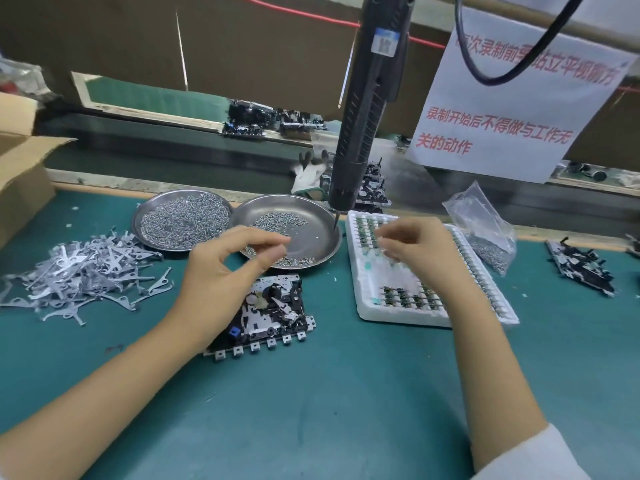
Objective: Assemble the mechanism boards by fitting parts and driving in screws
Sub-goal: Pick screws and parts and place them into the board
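Your left hand (225, 268) is hovering over the mechanism board (273, 311) lying on the green mat (311, 410), thumb and forefinger curled close together; whether they are pinching anything is too blurred to tell. Your right hand (420, 251) is reaching into the white foam tray (391, 315), fingertips curled among its small parts, grasp unclear.

Left hand (221, 271) raised, thumb and forefinger curled toward a pinch (blurred, contents unclear). Right hand (419, 251) fingers curled downward, forearm bare, white sleeve at elbow.
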